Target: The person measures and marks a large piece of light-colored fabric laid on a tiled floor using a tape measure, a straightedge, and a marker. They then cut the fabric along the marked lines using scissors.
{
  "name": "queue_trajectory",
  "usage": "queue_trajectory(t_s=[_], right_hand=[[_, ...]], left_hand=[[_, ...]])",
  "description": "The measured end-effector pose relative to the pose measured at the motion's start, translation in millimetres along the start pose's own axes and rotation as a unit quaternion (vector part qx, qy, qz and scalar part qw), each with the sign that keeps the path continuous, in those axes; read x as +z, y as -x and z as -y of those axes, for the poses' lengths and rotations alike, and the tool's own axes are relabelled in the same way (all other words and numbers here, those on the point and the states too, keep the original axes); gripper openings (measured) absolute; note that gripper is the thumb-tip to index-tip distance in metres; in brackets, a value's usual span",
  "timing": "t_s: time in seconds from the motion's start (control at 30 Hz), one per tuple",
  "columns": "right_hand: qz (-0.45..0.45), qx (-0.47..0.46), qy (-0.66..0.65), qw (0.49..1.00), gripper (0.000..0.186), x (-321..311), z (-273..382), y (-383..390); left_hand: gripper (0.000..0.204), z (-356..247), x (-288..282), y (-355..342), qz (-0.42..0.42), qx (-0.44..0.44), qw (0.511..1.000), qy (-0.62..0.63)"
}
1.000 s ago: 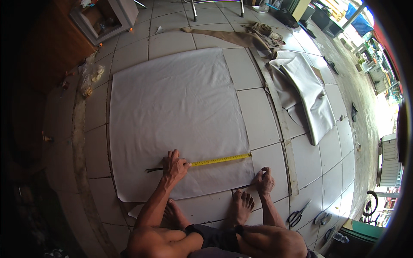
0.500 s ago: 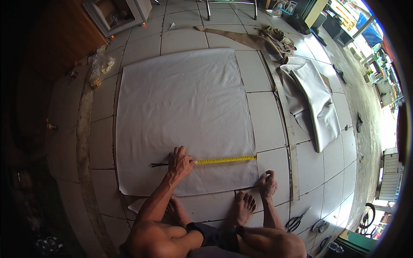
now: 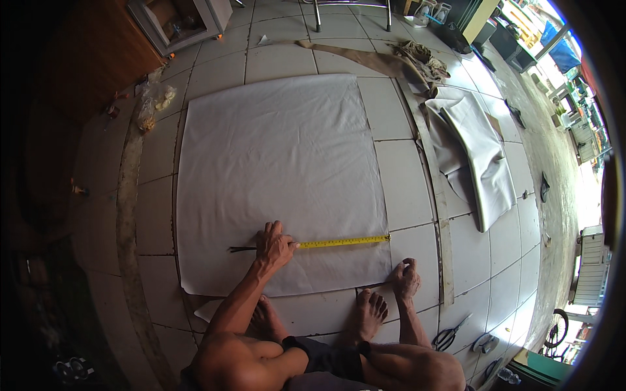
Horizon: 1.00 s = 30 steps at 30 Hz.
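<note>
A large white sheet of fabric (image 3: 280, 169) lies flat on the tiled floor. A yellow measuring tape (image 3: 342, 242) stretches across its near part, out to the sheet's right edge. My left hand (image 3: 274, 246) presses down on the tape's left end, beside a thin dark tool (image 3: 240, 249) lying on the sheet. My right hand (image 3: 405, 277) rests with curled fingers at the sheet's near right corner, pinching or touching the edge. My bare feet sit just below the sheet's near edge.
Folded white fabric (image 3: 479, 156) and a long tan strip (image 3: 430, 163) lie to the right. Scissors (image 3: 450, 335) lie on the tiles at lower right. A plastic bag (image 3: 151, 104) sits at upper left near a cabinet (image 3: 179, 23). Chair legs stand at the top.
The view has shifted a little so the sheet sits slightly lower. Both hands and the tape stay in the same places on the sheet.
</note>
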State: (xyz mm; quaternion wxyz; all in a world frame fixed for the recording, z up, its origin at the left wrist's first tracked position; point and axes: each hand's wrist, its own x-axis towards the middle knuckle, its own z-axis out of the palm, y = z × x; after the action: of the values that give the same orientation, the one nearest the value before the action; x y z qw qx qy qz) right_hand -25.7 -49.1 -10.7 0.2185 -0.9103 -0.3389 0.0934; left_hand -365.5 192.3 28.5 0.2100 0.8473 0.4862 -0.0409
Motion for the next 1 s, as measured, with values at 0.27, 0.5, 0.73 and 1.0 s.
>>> queue_trajectory(t_s=[0.27, 0.5, 0.73, 1.0], right_hand=[[0.011, 0.013, 0.022, 1.000, 0.016, -3.1, 4.0, 0.4], [-0.004, -0.008, 0.008, 1.000, 0.017, -2.0, 2.2, 0.6], [0.006, 0.008, 0.003, 1.000, 0.016, -0.4, 0.6, 0.4], [0.010, 0.016, 0.000, 1.000, 0.015, -1.7, 2.3, 0.2]], left_hand=[[0.029, -0.7, 1.7, 1.5, -0.041, 0.008, 0.999, 0.000], [0.030, -2.1, -0.3, 1.2, -0.034, 0.006, 0.999, -0.005], [0.031, -3.3, -4.0, 1.5, -0.022, 0.004, 1.000, 0.003], [0.030, -1.0, 0.9, 1.1, -0.033, 0.009, 0.999, -0.011]])
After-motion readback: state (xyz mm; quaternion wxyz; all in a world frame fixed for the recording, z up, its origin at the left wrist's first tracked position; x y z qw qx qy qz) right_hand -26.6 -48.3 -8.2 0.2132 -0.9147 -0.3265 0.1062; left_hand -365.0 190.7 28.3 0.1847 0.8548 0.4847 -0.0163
